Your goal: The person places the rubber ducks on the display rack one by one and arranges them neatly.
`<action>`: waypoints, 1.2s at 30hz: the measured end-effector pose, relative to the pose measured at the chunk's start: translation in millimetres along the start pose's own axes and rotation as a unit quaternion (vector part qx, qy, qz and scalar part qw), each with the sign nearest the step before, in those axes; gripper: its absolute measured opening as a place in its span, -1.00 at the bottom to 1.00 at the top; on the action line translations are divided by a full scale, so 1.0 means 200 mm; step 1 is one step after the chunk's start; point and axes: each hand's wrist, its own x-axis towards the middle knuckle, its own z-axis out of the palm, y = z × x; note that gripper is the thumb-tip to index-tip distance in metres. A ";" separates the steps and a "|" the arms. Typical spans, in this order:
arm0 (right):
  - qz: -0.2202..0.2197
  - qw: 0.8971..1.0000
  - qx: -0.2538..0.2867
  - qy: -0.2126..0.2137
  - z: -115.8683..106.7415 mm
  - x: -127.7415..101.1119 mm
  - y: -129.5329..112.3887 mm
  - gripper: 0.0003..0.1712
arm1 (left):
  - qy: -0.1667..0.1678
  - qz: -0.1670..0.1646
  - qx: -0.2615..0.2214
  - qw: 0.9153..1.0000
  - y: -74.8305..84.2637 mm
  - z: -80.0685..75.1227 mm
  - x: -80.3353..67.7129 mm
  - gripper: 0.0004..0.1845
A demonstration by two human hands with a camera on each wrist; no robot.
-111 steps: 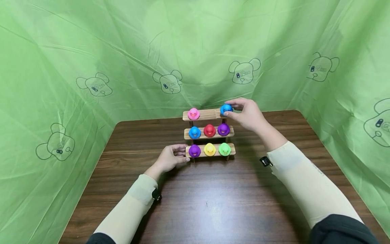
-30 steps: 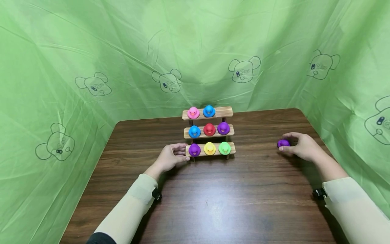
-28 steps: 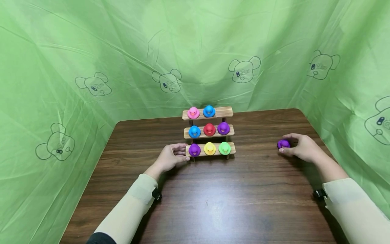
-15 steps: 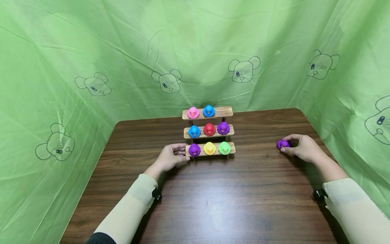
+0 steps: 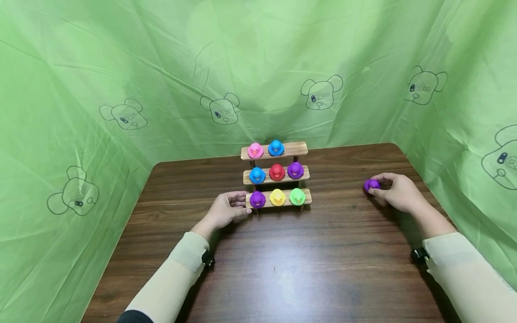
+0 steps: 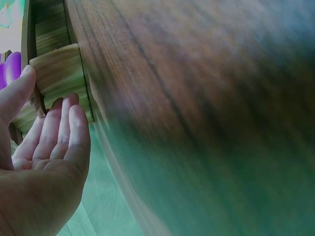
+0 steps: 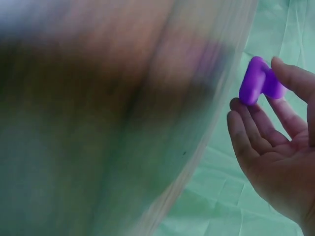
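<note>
A small three-tier wooden display stand bears several rubber ducks. On its top tier sit a pink duck and a blue duck, with bare plank to their right. My left hand holds the left end of the bottom tier; in the left wrist view the thumb lies at the front of the stand and the fingers reach behind and below. Well to the right, my right hand pinches a purple duck between thumb and fingers. In the right wrist view this purple duck appears raised over the tabletop.
Blue, red and purple ducks fill the middle tier; purple, yellow and green ducks fill the bottom one. The dark wooden table is bounded at the back and sides by a green curtain with bear-head drawings.
The blue duck, earlier in my right hand, now sits mid-top tier. My right hand went right, took hold of the purple duck, and has just shifted it slightly back and left. My left hand stayed.
</note>
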 end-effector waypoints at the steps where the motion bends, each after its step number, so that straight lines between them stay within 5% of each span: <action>1: -0.002 1.000 0.005 0.006 0.00 0.01 -0.01 -0.45 | 0.001 -0.001 0.002 1.000 0.00 0.00 0.00 -0.36; 13: -0.028 0.993 0.104 0.045 0.00 0.08 -0.26 -0.44 | -0.002 -0.004 -0.008 1.000 0.01 0.01 -0.01 -0.34; 36: -0.090 0.983 0.154 0.039 0.00 0.30 -0.80 -0.54 | -0.009 0.006 -0.016 1.000 0.01 0.00 0.00 -0.35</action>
